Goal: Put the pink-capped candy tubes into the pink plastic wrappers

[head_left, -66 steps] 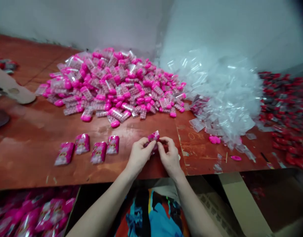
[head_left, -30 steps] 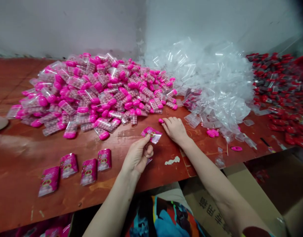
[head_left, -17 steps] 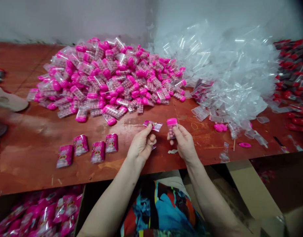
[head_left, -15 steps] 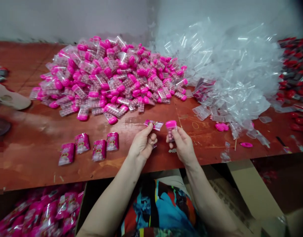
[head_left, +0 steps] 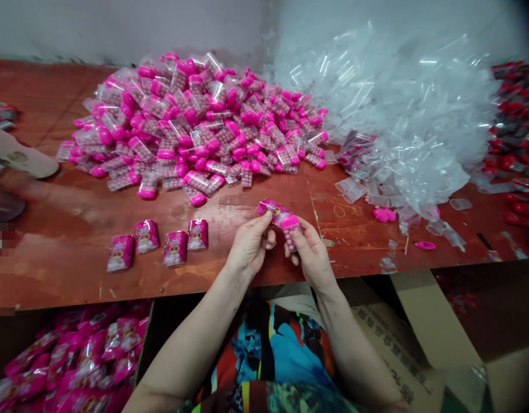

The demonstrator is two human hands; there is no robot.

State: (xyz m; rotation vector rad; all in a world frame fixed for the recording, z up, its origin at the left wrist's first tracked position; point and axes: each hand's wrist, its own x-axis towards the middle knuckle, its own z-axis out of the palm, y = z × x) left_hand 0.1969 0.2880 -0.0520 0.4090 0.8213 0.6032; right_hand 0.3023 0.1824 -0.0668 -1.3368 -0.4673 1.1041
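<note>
Between thumb and fingers, my left hand [head_left: 252,244] pinches a printed pink plastic sleeve [head_left: 268,207]. My right hand [head_left: 312,252] is closed on a small clear candy box [head_left: 290,232] with a pink cap, filled with pink balls. The capped end meets the sleeve; whether it is inside the sleeve I cannot tell. To the left on the table lie several candy boxes in printed sleeves [head_left: 175,248]. Behind my hands rises a large heap of unsleeved candy boxes [head_left: 195,126].
A big pile of clear plastic pieces [head_left: 393,109] fills the back right, with more printed sleeves [head_left: 357,150] at its edge. Red-capped items [head_left: 514,149] lie at far right. Below the table's front edge, pink packs [head_left: 75,361] fill a box; a cardboard box [head_left: 389,338] stands right.
My right hand has moved left, bringing the capped end of the candy box against the sleeve in my left hand. A blurred shape at the far left is gone. The view has shifted slightly.
</note>
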